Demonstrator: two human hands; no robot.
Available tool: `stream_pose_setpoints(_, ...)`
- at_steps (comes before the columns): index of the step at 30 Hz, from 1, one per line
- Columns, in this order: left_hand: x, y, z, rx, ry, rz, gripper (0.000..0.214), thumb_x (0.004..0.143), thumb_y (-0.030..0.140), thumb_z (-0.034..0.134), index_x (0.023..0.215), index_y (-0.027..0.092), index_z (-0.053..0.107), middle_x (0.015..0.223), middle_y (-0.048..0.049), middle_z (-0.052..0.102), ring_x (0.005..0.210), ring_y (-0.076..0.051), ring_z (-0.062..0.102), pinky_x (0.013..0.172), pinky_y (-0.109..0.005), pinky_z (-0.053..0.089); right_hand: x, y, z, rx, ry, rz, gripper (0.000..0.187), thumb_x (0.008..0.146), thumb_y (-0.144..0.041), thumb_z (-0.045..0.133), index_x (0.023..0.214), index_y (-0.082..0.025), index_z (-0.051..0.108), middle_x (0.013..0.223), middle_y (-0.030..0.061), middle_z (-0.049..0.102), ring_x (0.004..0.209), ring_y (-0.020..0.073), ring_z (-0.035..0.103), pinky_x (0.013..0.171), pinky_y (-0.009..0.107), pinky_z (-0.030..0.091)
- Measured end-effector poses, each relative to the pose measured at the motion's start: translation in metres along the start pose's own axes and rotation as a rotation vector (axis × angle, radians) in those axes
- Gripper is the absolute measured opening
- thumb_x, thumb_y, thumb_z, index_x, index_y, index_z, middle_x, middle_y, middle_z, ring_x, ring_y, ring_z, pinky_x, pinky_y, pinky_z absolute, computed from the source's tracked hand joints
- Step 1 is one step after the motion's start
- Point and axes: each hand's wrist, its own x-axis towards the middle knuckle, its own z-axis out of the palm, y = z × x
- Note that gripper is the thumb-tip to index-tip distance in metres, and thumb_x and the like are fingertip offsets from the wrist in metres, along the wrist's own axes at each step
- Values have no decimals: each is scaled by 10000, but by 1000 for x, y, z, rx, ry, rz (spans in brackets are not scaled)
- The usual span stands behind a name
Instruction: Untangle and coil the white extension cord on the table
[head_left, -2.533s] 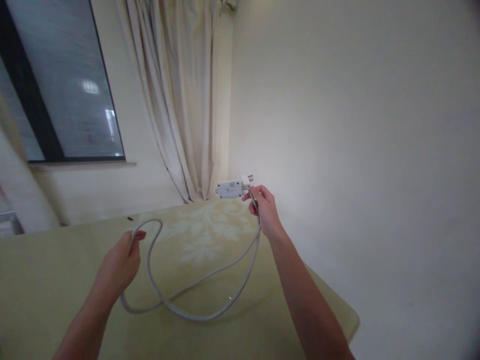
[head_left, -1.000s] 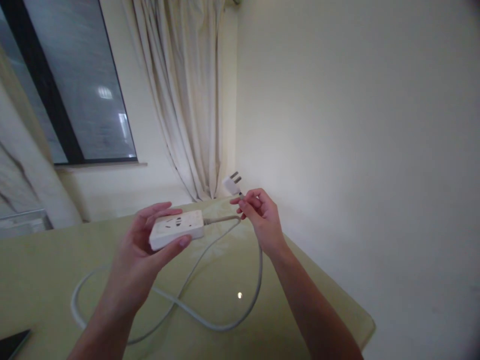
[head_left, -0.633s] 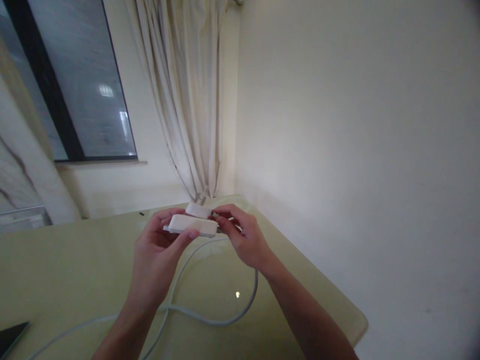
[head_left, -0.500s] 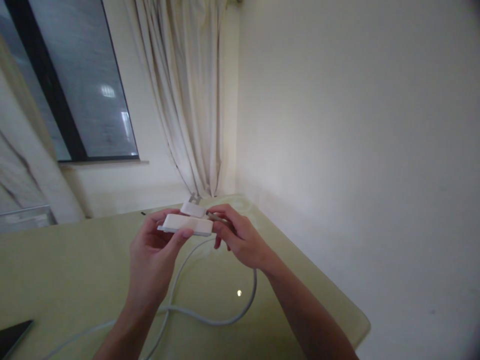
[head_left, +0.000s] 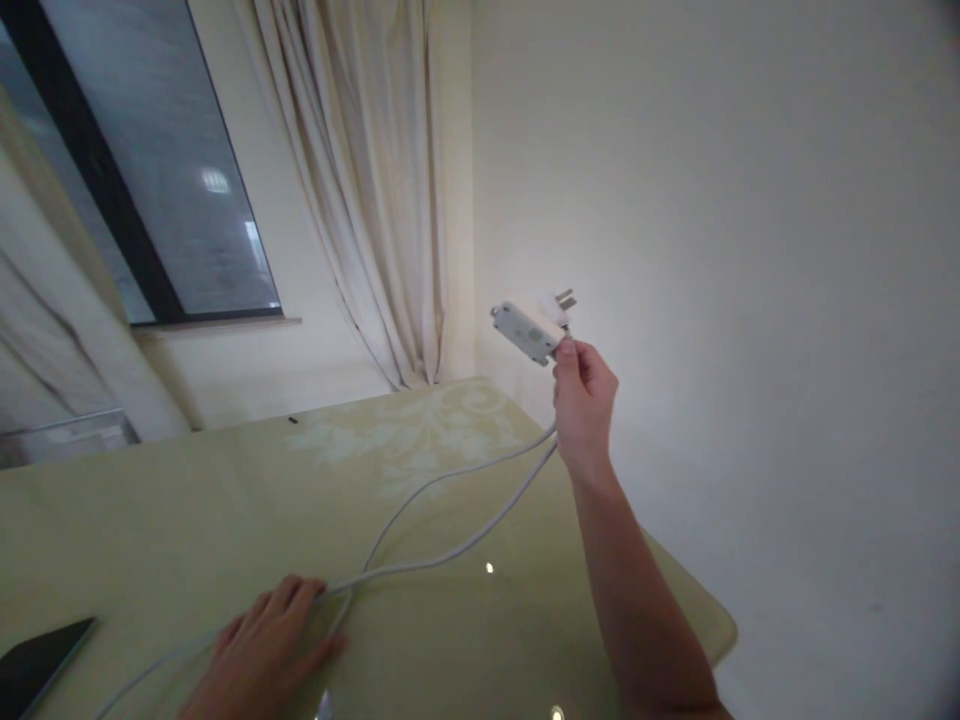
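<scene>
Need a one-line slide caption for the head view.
Right hand holds a white power strip and its plug above the table; left hand rests on the grey cord.

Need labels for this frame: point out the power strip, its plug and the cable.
power strip (head_left: 523,332), head view, middle of its white body.
plug (head_left: 562,299), head view, base of its metal prongs.
cable (head_left: 457,547), head view, mid-span of the lower of its two runs.

Cable (head_left: 465,543) lies across the table (head_left: 187,520), phone (head_left: 41,655) far left (curtain (head_left: 375,200) behind).
</scene>
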Motion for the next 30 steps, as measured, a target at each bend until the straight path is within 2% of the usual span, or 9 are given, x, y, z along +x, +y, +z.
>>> stream_pose_setpoints(3, -4, -11, 1, 35, -19, 23, 335, 946, 283, 368, 1004, 242, 695, 1090, -112, 754, 1023, -284, 713, 914, -426, 497, 9, -3, -12, -65, 179, -83, 365, 995, -536, 529, 943, -190, 633, 729, -22, 535, 641, 133, 465, 584, 256, 368)
stream_pose_setpoints(8, 20, -1, -32, 246, 227, -59, 549, 885, 38, 320, 1292, 200, 652, 1369, -191, 672, 1068, -341, 714, 886, -475, 494, 10, -17, -26, -213, 325, -202, 245, 1004, -406, 534, 910, -192, 605, 764, -19, 536, 685, 141, 477, 644, 275, 386)
stream_pose_setpoints(11, 41, 0, -67, 346, 429, -125, 437, 939, 108, 348, 1253, 140, 650, 1186, -227, 722, 964, -355, 722, 902, -491, 480, 10, -27, -35, -289, 430, -257, 178, 1003, -347, 535, 953, -192, 608, 784, -12, 540, 693, 151, 493, 655, 288, 390)
stream_pose_setpoints(14, 55, -5, -88, 196, 542, -389, 379, 1019, 309, 322, 1175, 130, 618, 1022, -210, 738, 870, -355, 727, 808, -450, 504, 11, -33, -43, -316, 542, -298, 166, 1011, -330, 518, 994, -190, 604, 807, 1, 547, 700, 162, 511, 659, 299, 399)
stream_pose_setpoints(17, 58, -4, -69, -15, 498, -396, 411, 1023, 401, 297, 1191, 132, 559, 1052, -213, 733, 917, -348, 728, 762, -413, 516, 12, -35, -48, -324, 600, -318, 147, 1010, -311, 509, 1007, -189, 593, 828, 11, 554, 707, 166, 519, 667, 306, 407)
stream_pose_setpoints(20, 47, 5, -20, -120, 385, -149, 407, 1019, 449, 292, 1180, 183, 554, 1090, -163, 728, 961, -306, 723, 872, -424, 528, 11, -35, -49, -330, 569, -281, 144, 1005, -319, 518, 1007, -195, 593, 832, 15, 562, 710, 167, 523, 670, 306, 408)
stream_pose_setpoints(24, 25, 20, 30, -141, 206, 145, 550, 955, 604, 431, 1356, 257, 580, 1398, -132, 634, 1292, -304, 602, 1117, -489, 426, 8, -36, -44, -302, 448, -221, 167, 994, -345, 531, 1000, -199, 611, 767, -4, 538, 668, 157, 487, 625, 289, 369)
stream_pose_setpoints(27, 25, 28, 31, -51, 180, 105, 613, 977, 604, 361, 1460, 281, 556, 1469, -125, 593, 1402, -325, 502, 1169, -563, 340, 7, -35, -38, -295, 297, -177, 159, 963, -323, 558, 1018, -200, 644, 714, -24, 528, 625, 146, 446, 586, 278, 323)
stream_pose_setpoints(30, 45, 41, 19, -32, 135, 105, 754, 983, 642, 304, 1583, 203, 431, 1620, -170, 446, 1499, -338, 398, 1209, -565, 278, 6, -27, -31, -247, 73, -99, 195, 935, -313, 583, 1029, -191, 702, 679, -30, 545, 595, 138, 429, 567, 275, 303)
